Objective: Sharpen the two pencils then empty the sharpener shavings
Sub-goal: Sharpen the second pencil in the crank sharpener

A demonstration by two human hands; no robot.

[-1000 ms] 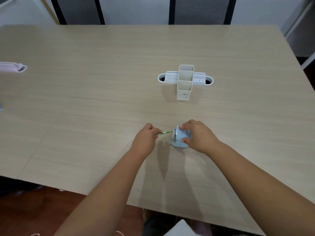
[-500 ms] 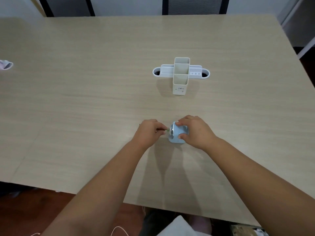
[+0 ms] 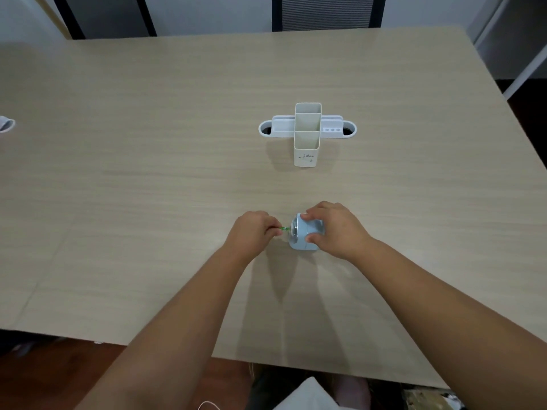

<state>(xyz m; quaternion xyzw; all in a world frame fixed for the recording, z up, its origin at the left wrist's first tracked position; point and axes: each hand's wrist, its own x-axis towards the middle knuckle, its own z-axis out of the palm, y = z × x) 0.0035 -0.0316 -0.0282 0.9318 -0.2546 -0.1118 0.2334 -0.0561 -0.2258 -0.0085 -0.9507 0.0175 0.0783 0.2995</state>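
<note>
A light blue sharpener (image 3: 305, 235) lies on its side on the wooden table (image 3: 148, 187), near the front middle. My right hand (image 3: 337, 229) grips it from the right, thumb below and fingers on top. My left hand (image 3: 253, 232) pinches a green pencil (image 3: 284, 229) whose tip end goes into the sharpener's left face. Only a short green stub shows between my fingers and the sharpener. A second pencil is not visible.
A white desk organiser (image 3: 307, 133) with tall open compartments stands farther back, behind the sharpener. A pale object (image 3: 6, 124) sits at the table's left edge. A chair back (image 3: 325, 11) stands beyond the far edge. The table's near edge runs just below my forearms.
The visible length of green pencil has shrunk as my left hand moved closer to the sharpener. My right hand has kept its hold on the sharpener.
</note>
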